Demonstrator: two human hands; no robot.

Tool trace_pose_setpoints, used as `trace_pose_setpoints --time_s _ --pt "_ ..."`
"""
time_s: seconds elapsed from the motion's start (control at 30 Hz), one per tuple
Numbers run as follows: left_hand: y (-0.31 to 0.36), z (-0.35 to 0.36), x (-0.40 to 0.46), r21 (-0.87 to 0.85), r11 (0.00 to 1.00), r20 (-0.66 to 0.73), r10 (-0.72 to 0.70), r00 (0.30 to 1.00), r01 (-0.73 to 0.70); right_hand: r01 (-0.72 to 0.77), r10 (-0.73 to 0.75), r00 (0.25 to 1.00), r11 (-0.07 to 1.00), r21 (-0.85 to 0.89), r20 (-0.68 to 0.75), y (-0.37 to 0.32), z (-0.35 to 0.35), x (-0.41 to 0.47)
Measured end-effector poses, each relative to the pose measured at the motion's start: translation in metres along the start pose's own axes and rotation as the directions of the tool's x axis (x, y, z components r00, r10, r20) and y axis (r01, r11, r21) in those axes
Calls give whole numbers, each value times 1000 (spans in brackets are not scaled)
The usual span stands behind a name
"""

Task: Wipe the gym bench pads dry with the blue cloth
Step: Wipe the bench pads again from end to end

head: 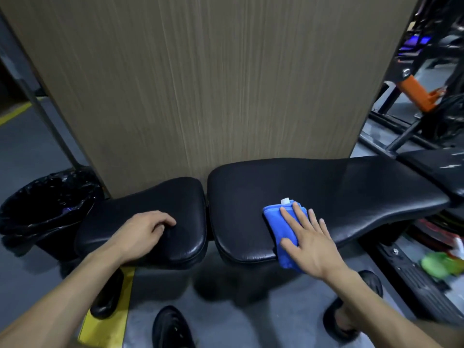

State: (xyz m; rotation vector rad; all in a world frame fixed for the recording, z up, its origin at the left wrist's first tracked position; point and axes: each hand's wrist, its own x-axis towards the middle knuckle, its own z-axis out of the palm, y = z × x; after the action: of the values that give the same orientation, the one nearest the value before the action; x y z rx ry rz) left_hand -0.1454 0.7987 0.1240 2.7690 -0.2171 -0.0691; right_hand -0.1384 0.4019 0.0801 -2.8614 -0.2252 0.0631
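Observation:
A black gym bench stands in front of me with two pads: a small seat pad (180,197) on the left and a long back pad (339,187) on the right. A folded blue cloth (276,222) with a small white tag lies on the near edge of the long pad, partly hanging over it. My right hand (311,242) presses flat on the cloth with straight, spread fingers. My left hand (143,232) rests on the seat pad with its fingers curled, holding nothing.
A wood-grain panel (200,84) rises right behind the bench. A bin lined with a black bag (42,204) stands at the left. Black and orange gym frames (416,91) and another bench stand at the right. My two black shoes show on the grey floor below.

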Motion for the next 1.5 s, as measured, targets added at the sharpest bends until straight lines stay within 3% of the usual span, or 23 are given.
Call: trace_pose_setpoints --time_s 0.17,0.2,0.27,0.33,0.37,0.43,0.53,0.57,0.7,0.8,0.87,0.97,1.0,1.07,1.13,1.2,1.27,1.33,1.4,1.47,1.5 --pt "2 2 42 -123 991 -70 49 996 -58 -219 213 972 974 -50 -97 -49 10 45" --pt "3 2 47 -135 988 -64 66 996 -74 -168 160 982 982 -86 -96 -73 19 45" --pt "8 2 59 -164 979 -71 108 992 -118 84 -89 993 994 -67 -79 -120 37 31" --pt "12 -1 71 -174 973 -94 139 986 -153 312 -313 949 949 -44 -21 -140 47 26" --pt "13 -2 77 -171 972 -105 144 984 -161 352 -353 936 935 -34 -2 -137 45 39" --pt "12 -3 84 -166 973 -111 140 984 -157 290 -291 956 955 -68 -18 -115 34 83" --pt "6 -1 87 -162 980 -62 105 993 -113 31 -33 999 993 -117 -20 -83 18 139" --pt "1 0 88 -155 983 -49 96 994 -102 37 -42 998 991 -129 -37 -81 20 139" --pt "-16 3 104 -120 988 -35 97 995 -101 419 -420 907 904 -87 3 -96 31 58" --pt "-22 9 120 -65 994 -28 91 995 -93 536 -535 843 844 -4 53 -89 26 67" --pt "-22 12 126 -53 997 -48 60 997 -63 462 -462 887 886 -44 4 -90 26 129" --pt "-24 12 128 -115 993 -98 -8 995 -3 155 -157 987 987 -43 -32 -110 30 222" --pt "-26 11 129 -143 990 -114 -27 993 11 121 -124 992 990 -76 -37 -125 36 233" --pt "-28 11 135 -171 985 -141 -32 989 8 288 -298 953 947 -139 -52 -153 50 220" --pt "-28 12 145 -186 983 -167 -33 985 1 504 -506 862 860 -80 -4 -155 52 198" --pt "-26 13 154 -175 985 -167 -28 986 -2 558 -558 830 830 -7 7 -129 42 209" --pt "-24 16 160 -160 987 -141 -13 990 -10 399 -398 915 917 -7 -59 -90 28 250" --pt "-23 18 163 -163 986 -114 -5 994 -13 94 -100 990 994 -63 -104 -47 10 288" --pt "-20 20 166 -156 987 -96 16 995 -31 -167 150 979 978 -128 -137 -17 -1 306" --pt "-16 20 169 -140 989 -89 33 995 -45 -195 181 977 972 -129 -111 -20 -1 307" --pt "-12 21 172 -133 989 -88 45 995 -57 -123 107 988 982 -144 -109 -33 7 297"
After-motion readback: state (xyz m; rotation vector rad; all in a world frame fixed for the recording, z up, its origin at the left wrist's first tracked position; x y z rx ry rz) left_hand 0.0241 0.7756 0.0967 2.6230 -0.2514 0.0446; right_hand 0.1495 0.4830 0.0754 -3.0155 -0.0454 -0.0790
